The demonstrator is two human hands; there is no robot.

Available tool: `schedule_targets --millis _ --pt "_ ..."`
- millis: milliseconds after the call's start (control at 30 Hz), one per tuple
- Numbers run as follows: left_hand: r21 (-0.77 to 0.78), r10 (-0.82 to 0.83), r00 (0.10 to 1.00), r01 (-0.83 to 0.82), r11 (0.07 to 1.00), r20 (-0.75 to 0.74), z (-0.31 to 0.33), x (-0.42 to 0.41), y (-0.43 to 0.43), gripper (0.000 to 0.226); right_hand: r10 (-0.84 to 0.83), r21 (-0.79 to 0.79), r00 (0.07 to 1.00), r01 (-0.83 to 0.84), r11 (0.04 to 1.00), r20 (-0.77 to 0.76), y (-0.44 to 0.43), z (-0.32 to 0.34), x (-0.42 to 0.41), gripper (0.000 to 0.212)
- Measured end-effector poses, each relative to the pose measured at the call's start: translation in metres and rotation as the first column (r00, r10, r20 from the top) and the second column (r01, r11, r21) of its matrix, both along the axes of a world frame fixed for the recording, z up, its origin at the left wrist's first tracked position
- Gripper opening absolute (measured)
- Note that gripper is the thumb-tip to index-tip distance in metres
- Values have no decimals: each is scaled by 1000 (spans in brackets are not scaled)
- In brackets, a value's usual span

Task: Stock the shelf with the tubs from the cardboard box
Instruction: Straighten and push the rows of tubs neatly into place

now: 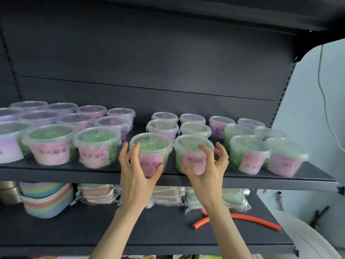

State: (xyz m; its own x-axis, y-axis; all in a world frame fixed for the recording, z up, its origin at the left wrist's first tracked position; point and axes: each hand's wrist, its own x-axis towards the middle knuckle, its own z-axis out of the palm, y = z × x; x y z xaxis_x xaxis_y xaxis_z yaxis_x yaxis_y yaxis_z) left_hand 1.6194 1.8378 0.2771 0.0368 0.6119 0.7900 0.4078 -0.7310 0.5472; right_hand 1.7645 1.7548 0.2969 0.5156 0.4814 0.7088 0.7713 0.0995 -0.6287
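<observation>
**Two More Tubs Go In**

The left tub (151, 146) and the right tub (192, 148) sit at the front edge of the shelf (280, 181). The left hand (136, 176) grips one, the right hand (207, 174) the other, fingers (124, 154) curled round them. Many other tubs (50, 144) already fill the shelf. The cardboard box is out of sight, so what is left I cannot tell.

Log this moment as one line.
left hand: holds green-filled clear plastic tub with pink label | right hand: holds matching tub beside it | place: front edge of dark upper shelf
</observation>
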Motion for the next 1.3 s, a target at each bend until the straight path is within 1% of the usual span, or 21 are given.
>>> schedule_targets --millis 33,100,133,167,233,300,400,467,533,633,767,833,933,1100,1300 --pt "-25 14 1000 -13 1000 24 -3 -2 1 95 10 -17 999 -11 1000 -53 2 -1 0 80" --pt "-113 52 998 -49 992 32 -8 -3 0 106 18 -121 989 -37 992 -147 5 -2 1 112" --pt "-160 80 997 -77 984 12 -10 -2 -1 110 36 -175 981 -70 982 -189 8 -1 1 121" --pt "-193 104 995 -104 976 -13 -11 0 -2 113 51 -213 976 -97 972 -214 9 -1 1 124" --pt "-229 156 986 -165 959 -57 -11 4 -4 113 28 -247 975 -84 965 -222 14 -3 -1 125" --pt "-259 210 974 -224 940 -82 -8 4 -1 109 -33 -246 974 -24 969 -224 17 -6 -7 126" --pt "-249 267 955 -293 923 -131 -9 3 6 104 -110 -265 975 57 963 -192 23 -12 -12 121" --pt "-244 249 957 -279 929 -147 -12 2 8 104 -124 -289 974 65 955 -191 25 -14 -13 117" --pt "-237 210 966 -241 941 -149 -14 -1 9 103 -122 -296 974 61 953 -193 27 -16 -14 116" --pt "-276 167 977 -198 940 -132 -12 -7 12 99 -168 -318 973 110 942 -160 28 -16 -17 117" --pt "-293 159 978 -193 937 -135 -8 -12 15 97 -246 -362 964 196 911 -97 31 -19 -22 111" --pt "-295 159 975 -198 935 -152 -9 -14 16 97 -269 -394 960 220 893 -74 31 -18 -23 114" --pt "-310 160 973 -207 928 -169 -8 -14 18 96 -331 -416 944 296 860 -12 32 -18 -26 123" --pt "-326 154 971 -208 922 -182 -4 -15 22 93 -290 -435 957 262 861 2 31 -16 -25 109" --pt "-355 129 983 -168 920 -132 -3 -19 24 92 -296 -418 955 259 871 -24 30 -19 -25 104"
